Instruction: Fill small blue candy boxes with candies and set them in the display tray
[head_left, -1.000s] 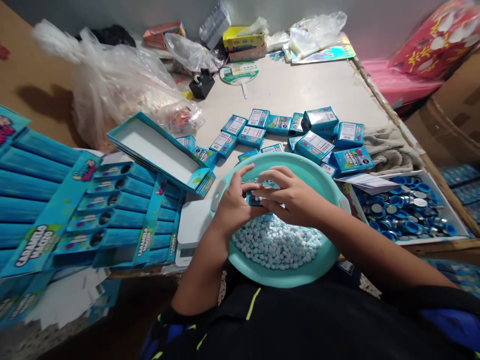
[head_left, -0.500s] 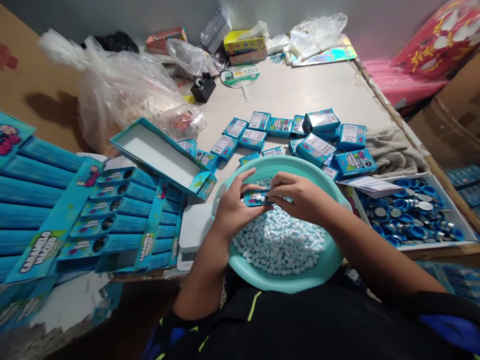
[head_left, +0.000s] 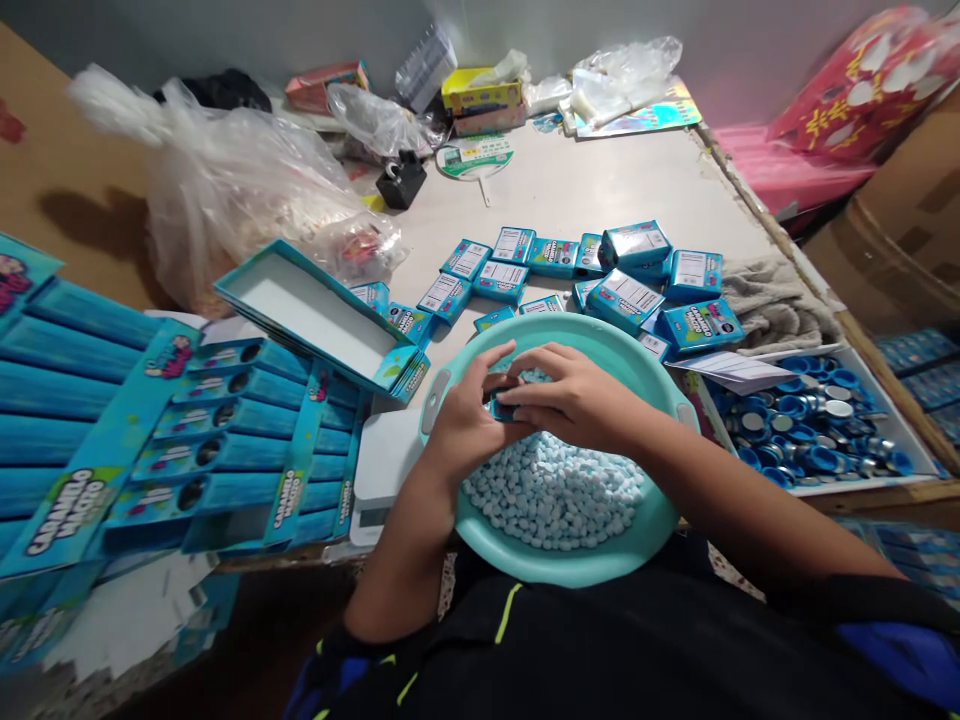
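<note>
L hand [head_left: 466, 412] has its grip curled round small blue box [head_left: 503, 408], R hand [head_left: 576, 390] closed on its end, over basin [head_left: 570, 566] w/ candies [head_left: 568, 492], prob. for catching spills.

Through the head camera I register a plain grey wall [head_left: 352, 30] behind a white-topped worktable [head_left: 585, 175]. I note a worn wooden edge strip [head_left: 781, 235] bordering the tabletop at right. A brown cardboard panel [head_left: 82, 150] stands at far left; a large cardboard box [head_left: 892, 240] occupies far right. Light brightens the tabletop, casts a shadow on the panel, and leaves the area below the table dark
</note>
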